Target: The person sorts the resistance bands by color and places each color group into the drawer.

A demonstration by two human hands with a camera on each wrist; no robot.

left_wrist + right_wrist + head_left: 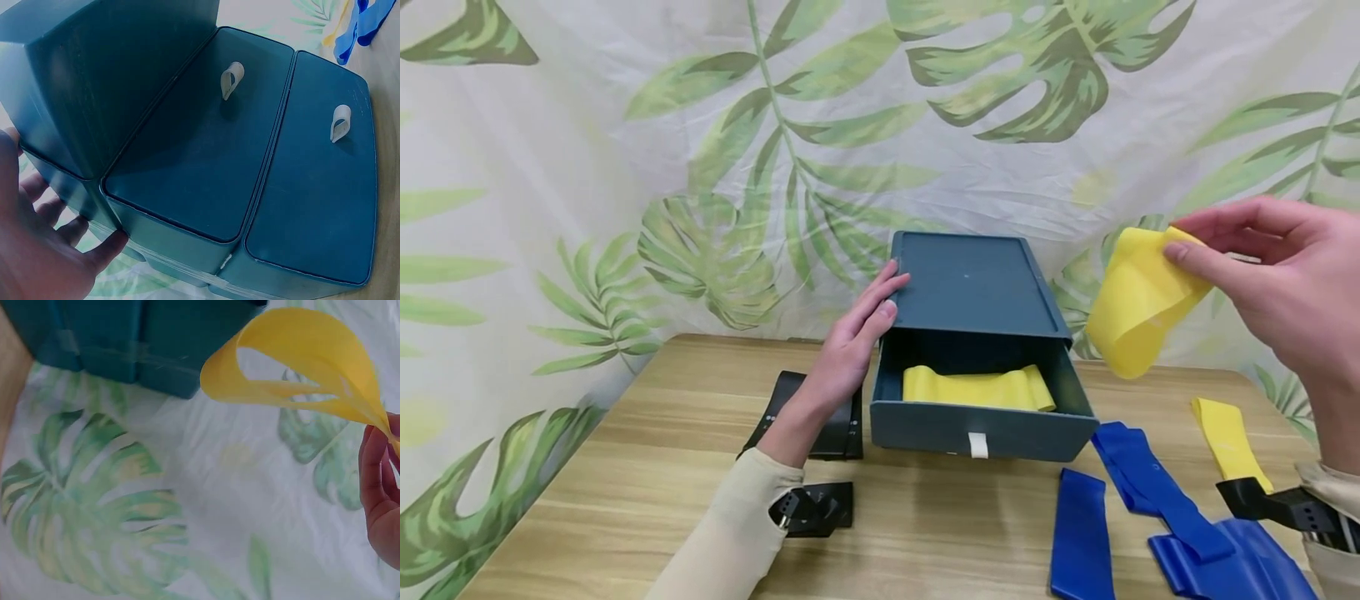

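A dark teal drawer cabinet [967,283] stands on the table with its top drawer [917,429] pulled out. Inside that drawer lies a yellow resistance band [977,389]. My left hand [848,342] rests against the cabinet's left side; in the left wrist view its extended fingers [75,230] touch the side beside the upper drawers. To the right of the cabinet, raised in the air, my right hand [1285,275] pinches another yellow resistance band [1138,312] between thumb and fingers. That band hangs as an open loop, as the right wrist view also shows.
Several blue bands [1080,533] lie at the table's right front, with one yellow band [1231,442] behind them. Black bands [832,439] lie left of the cabinet, partly behind my left forearm. Two closed drawers with white pull tabs [340,123] sit below. Leaf-print fabric [820,108] hangs behind.
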